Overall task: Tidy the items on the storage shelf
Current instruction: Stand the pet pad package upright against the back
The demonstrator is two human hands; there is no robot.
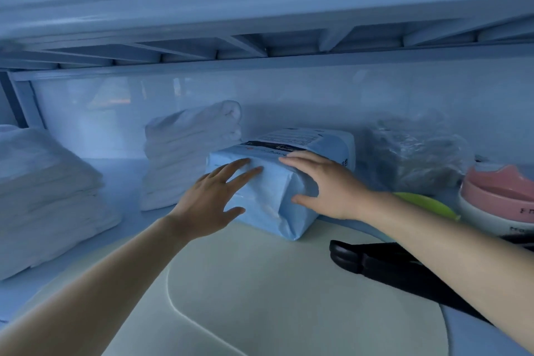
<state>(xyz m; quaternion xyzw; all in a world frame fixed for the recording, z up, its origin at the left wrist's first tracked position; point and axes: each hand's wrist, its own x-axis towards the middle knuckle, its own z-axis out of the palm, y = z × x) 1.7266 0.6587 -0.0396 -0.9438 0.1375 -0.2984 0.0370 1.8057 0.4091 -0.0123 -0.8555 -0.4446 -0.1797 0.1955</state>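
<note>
A light blue soft pack (268,199) with a printed label on top lies on the shelf (121,179) in the middle. My left hand (211,196) rests on its near left side with fingers straight and spread. My right hand (326,182) lies flat over its top right edge, thumb against the front face. Neither hand curls round the pack.
A stack of folded white towels (187,159) stands left of the pack, and a bigger white stack (43,193) at far left. A clear plastic bag (416,153), pink and white bowls (500,196), a green item (427,204) and a black hanger (384,263) lie right. A pale mat (274,298) covers the front.
</note>
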